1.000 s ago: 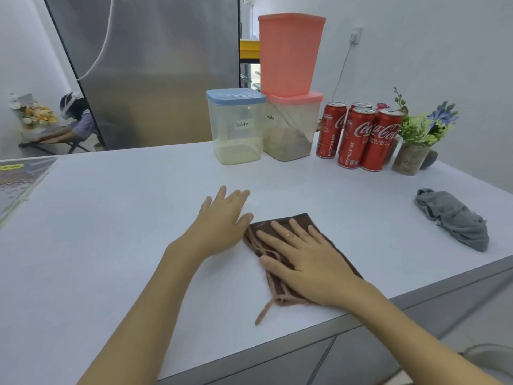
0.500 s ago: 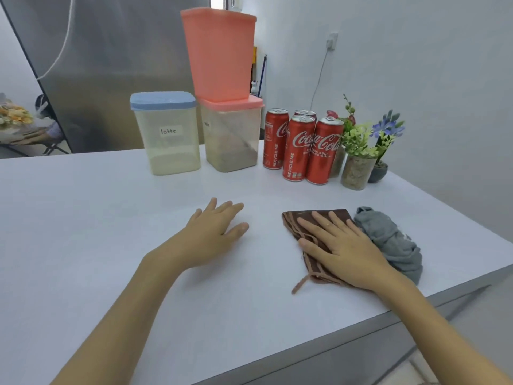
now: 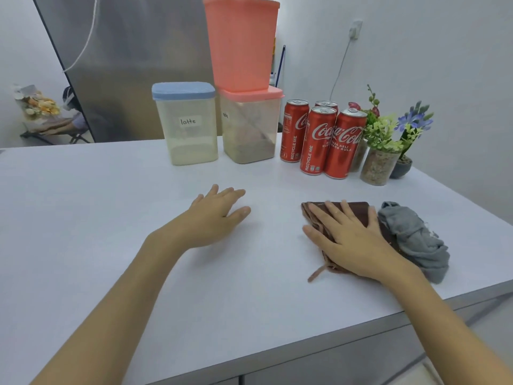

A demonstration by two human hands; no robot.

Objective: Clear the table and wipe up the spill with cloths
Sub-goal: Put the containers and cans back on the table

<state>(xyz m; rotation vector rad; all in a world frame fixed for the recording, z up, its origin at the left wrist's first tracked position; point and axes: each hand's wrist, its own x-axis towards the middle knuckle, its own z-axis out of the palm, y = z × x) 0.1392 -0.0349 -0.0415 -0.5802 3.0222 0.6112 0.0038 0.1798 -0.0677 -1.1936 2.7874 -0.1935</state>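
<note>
Brown cloth (image 3: 358,212) lies flat under your right hand (image 3: 352,240), touching grey cloth (image 3: 413,240) further right; left hand (image 3: 213,215) rests open on counter (image 3: 83,218), well apart.

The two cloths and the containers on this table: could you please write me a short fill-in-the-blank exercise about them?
1. The right hand lies flat on the ____ cloth.
2. The grey cloth lies on the table, touching the brown one on its ____ side.
3. The blue-lidded container bears the label ____.
4. The left hand holds ____.

Missing words: brown; right; latte; nothing
</note>
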